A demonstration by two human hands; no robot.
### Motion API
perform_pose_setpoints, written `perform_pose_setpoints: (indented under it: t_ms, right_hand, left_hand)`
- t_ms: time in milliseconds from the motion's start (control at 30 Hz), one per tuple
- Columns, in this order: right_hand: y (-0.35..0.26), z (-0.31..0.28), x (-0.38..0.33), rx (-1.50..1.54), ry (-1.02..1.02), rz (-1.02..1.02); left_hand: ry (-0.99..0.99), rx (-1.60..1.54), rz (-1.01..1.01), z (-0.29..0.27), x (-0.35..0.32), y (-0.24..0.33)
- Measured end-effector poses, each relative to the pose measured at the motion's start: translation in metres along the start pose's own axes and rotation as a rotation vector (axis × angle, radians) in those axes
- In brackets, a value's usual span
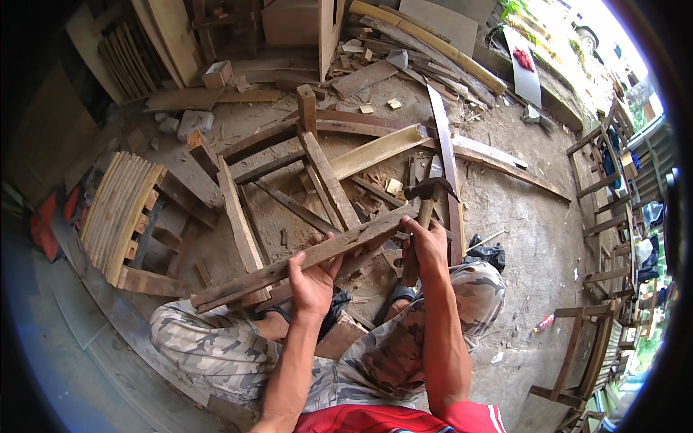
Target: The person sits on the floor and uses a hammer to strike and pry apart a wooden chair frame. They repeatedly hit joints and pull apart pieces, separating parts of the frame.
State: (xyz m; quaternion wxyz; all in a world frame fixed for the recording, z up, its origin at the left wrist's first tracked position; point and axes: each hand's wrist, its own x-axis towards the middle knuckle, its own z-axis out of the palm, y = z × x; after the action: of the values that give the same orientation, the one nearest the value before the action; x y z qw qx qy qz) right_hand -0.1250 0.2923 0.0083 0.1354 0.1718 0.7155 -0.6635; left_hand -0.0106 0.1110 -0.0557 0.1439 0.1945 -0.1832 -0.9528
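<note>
A long, rough wooden bar (354, 239) lies slantwise over my lap, its right end higher in the view than its left. My left hand (312, 283) is closed around its middle from below, thumb on the near side. At the bar's right end, my right hand (429, 247) grips the wooden handle of a hammer (431, 189), dark head up; its thumb reaches the bar's end. Just beyond the bar stands a wooden frame with legs (323, 167), partly hidden by it.
A slatted wooden piece (123, 216) stands at the left. Planks and offcuts (368, 78) pile up at the back. A long board (498, 160) lies to the right on the dusty floor. Wooden chairs (585, 353) line the right side. A black plastic bag (487, 254) is near my right knee.
</note>
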Motion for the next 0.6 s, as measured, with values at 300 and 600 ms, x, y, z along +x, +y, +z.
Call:
perform_pose_setpoints:
  t_ms: [300, 600]
  right_hand:
    - [0.007, -0.003, -0.005, -0.283, 0.118, -0.162]
    - [-0.014, -0.036, -0.057, -0.001, -0.099, -0.237]
  left_hand:
    - [-0.256, 1.541, 0.32, 0.047, -0.066, 0.07]
    - [-0.416, 2.377, 0.281, 0.049, 0.001, 0.096]
